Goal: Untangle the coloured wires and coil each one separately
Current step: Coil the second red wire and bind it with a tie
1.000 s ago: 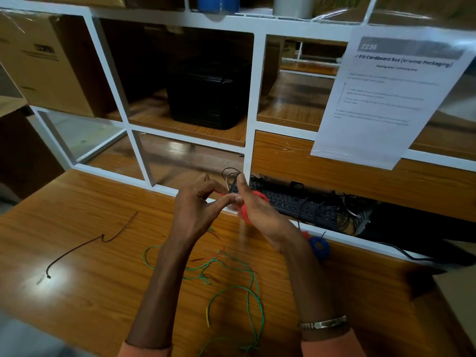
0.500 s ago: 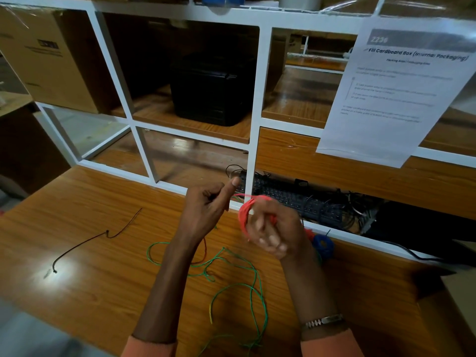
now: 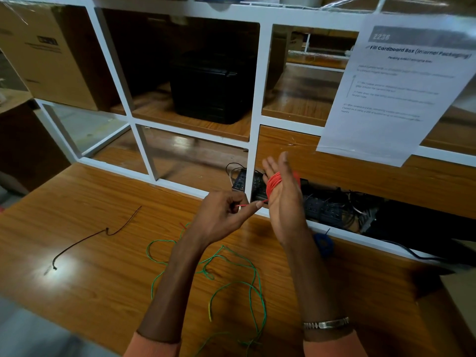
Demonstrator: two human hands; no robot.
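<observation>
Red wire point(image 3: 275, 184) coiled round my straight right hand point(image 3: 284, 199) fingers; left hand point(image 3: 226, 215) pinches its tail just beside the palm. Keep tension, tuck end under. Green wire point(image 3: 231, 274) lies loose below my wrists.

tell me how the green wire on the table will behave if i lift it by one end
The green wire lies in loose, wandering loops, so it will probably hang floppy and trail. It looks thin, so likely very light. Its loops cross one another, so they may snag as it rises.
</observation>
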